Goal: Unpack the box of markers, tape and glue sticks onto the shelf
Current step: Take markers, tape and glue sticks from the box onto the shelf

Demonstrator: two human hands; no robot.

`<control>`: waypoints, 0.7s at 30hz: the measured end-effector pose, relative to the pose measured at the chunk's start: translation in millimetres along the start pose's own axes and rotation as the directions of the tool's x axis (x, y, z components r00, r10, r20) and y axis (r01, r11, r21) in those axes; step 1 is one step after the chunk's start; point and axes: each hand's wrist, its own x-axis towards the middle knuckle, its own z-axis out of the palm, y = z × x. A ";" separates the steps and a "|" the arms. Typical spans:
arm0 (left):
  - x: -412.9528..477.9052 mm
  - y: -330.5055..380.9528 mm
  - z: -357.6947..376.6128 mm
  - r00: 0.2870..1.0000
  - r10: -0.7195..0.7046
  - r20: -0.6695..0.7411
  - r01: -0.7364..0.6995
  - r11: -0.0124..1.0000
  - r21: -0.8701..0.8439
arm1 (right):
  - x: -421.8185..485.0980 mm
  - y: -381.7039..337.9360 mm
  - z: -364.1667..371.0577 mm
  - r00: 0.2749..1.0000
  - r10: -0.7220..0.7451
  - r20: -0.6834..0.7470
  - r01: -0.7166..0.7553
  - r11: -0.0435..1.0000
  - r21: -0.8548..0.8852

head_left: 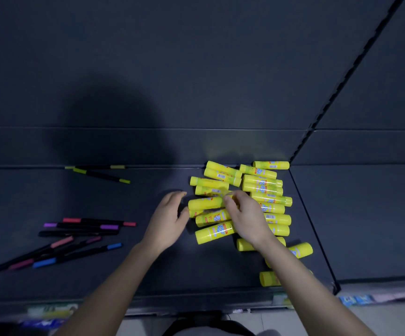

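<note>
Several yellow glue sticks (261,183) lie in a loose pile on the right part of the dark shelf (148,270). My right hand (246,215) rests on top of the pile, its fingers pinching one glue stick (205,202) at its right end. My left hand (168,218) sits at the pile's left edge, fingers curved, its thumb touching the left ends of the sticks. Several markers (80,234) with coloured caps lie scattered on the left. Two yellow-tipped markers (102,175) lie further back. No box and no tape are in view.
The shelf's back panel (196,69) rises behind the items. A black slotted upright (342,81) and a divider line (310,221) bound the bay on the right. Price labels (356,299) run along the front edge.
</note>
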 end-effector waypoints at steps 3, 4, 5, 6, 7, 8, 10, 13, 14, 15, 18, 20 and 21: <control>-1.2 -0.9 -1.3 1.000 0.004 -0.004 -0.004 1.000 -0.003 | 4.7 1.6 2.1 0.999 -0.021 0.030 0.023 0.996 -0.084; -1.0 -0.4 -1.7 1.000 -0.002 -0.005 0.002 1.000 -0.006 | 6.4 2.6 2.6 0.999 -0.032 0.044 0.037 0.991 -0.127; -0.8 0.2 -2.2 1.000 -0.004 -0.006 0.004 1.000 -0.009 | 7.9 3.3 3.0 0.998 -0.039 0.057 0.048 0.985 -0.165; -0.1 0.8 -2.2 1.000 -0.004 -0.007 0.004 1.000 -0.014 | 9.3 3.8 3.1 0.996 -0.041 0.074 0.056 0.977 -0.207; 0.4 1.5 -2.1 1.000 -0.003 -0.008 0.002 1.000 -0.020 | 10.4 4.0 3.5 0.995 -0.046 0.093 0.069 0.962 -0.262; 0.9 2.1 -1.9 1.000 -0.001 -0.007 0.001 1.000 -0.025 | 11.3 3.4 4.1 0.993 -0.056 0.108 0.089 0.940 -0.329; 1.5 3.5 -1.9 1.000 -0.006 -0.001 0.006 1.000 -0.030 | 12.4 0.8 3.3 0.989 -0.076 0.125 0.127 0.869 -0.479; 2.1 4.1 -2.0 1.000 -0.006 0.003 0.006 1.000 -0.027 | 9.9 -2.6 1.3 0.963 -0.100 0.250 0.236 0.758 -0.608; 2.6 4.1 -1.9 1.000 -0.003 0.003 0.003 1.000 -0.023 | 8.6 -2.6 0.9 0.939 -0.088 0.332 0.285 0.739 -0.610; 2.4 4.1 -2.1 1.000 -0.003 0.003 0.003 1.000 -0.018 | 7.1 -2.2 1.6 0.913 -0.061 0.404 0.318 0.729 -0.607; -0.1 3.3 -3.5 1.000 -0.006 0.007 0.006 1.000 -0.007 | 4.2 2.1 5.0 0.876 0.009 0.483 0.339 0.700 -0.629; -2.3 3.6 -5.6 1.000 -0.006 0.008 0.006 1.000 -0.002 | 4.7 4.1 7.1 0.881 0.013 0.473 0.326 0.709 -0.625; -2.9 4.1 -6.6 1.000 -0.004 0.006 0.004 1.000 0.003 | 5.3 4.7 7.6 0.883 0.012 0.469 0.320 0.717 -0.620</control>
